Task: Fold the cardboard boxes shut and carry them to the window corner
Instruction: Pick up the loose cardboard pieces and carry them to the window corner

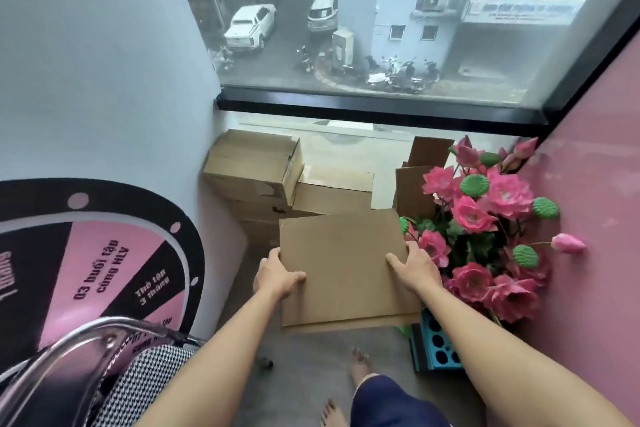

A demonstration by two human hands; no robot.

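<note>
Hands first: your left hand (277, 276) and right hand (414, 270) each grip a side of the flat brown cardboard box (346, 270), thumbs on top, near the stacked brown cartons (252, 170) under the window (381, 104).

There is a single view, from a wide-angle camera worn on the person's head, looking forward and steeply down. The left hand (278, 276) and right hand (414, 270) sit close below it, near the frame's centre; beyond them lies the window (381, 28), beneath them the floor (304, 354).
</note>
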